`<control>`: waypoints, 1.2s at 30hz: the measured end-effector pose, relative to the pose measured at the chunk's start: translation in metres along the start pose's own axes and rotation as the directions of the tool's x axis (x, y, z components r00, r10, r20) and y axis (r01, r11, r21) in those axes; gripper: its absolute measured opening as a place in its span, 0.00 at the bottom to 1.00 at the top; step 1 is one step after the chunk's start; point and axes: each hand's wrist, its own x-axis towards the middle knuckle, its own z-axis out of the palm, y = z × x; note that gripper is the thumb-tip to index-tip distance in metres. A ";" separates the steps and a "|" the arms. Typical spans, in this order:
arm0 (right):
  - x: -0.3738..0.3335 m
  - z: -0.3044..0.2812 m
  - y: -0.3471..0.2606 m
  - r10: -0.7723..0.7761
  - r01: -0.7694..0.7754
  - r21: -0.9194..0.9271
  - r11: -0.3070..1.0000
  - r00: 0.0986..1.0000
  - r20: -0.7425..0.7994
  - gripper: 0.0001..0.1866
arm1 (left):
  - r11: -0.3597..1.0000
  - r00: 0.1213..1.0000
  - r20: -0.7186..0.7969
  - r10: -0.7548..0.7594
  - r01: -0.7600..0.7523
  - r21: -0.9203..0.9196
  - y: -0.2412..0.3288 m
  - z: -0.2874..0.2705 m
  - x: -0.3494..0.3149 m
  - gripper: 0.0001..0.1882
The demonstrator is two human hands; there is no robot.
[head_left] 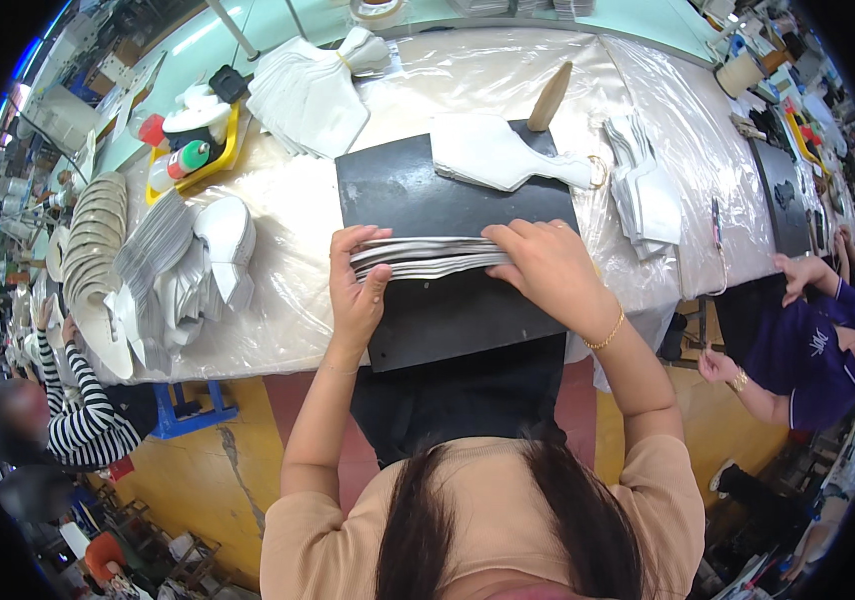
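Note:
A stack of thin white cut pieces (433,257) stands on edge across the black board (418,325), its layers parted by gaps in the middle. At its left end my left hand (356,290) grips it, thumb on the near side and fingers on the far side. My right hand (553,268) closes over the right end from above. Just beyond, another white stack of shaped pieces (488,150) lies flat on the board, its narrow end held by a band (598,172). A wooden stick-like tool (550,97) rests near the board's far edge.
Plastic sheeting (293,215) covers the table. Leftward are grey-white piles (158,240), curved beige pieces (98,230) and a yellow basket (233,150) with bottles. Another banded stack (308,95) lies behind; folded white pieces (641,185) lie right. Co-workers sit at both sides.

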 end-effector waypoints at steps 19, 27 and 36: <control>0.022 0.025 -0.036 -0.222 0.275 0.060 0.960 0.870 -0.441 0.23 | 0.896 0.900 -0.240 -0.364 0.269 -0.352 0.022 0.027 0.006 0.21; 0.023 0.025 -0.036 -0.135 0.183 0.133 0.974 0.943 -0.305 0.22 | 0.927 0.941 -0.193 -0.277 0.209 -0.310 0.026 0.029 0.007 0.10; 0.016 0.030 -0.031 -0.156 0.256 0.211 0.943 0.903 -0.399 0.17 | 0.926 0.942 -0.131 -0.309 0.267 -0.265 0.032 0.031 0.000 0.17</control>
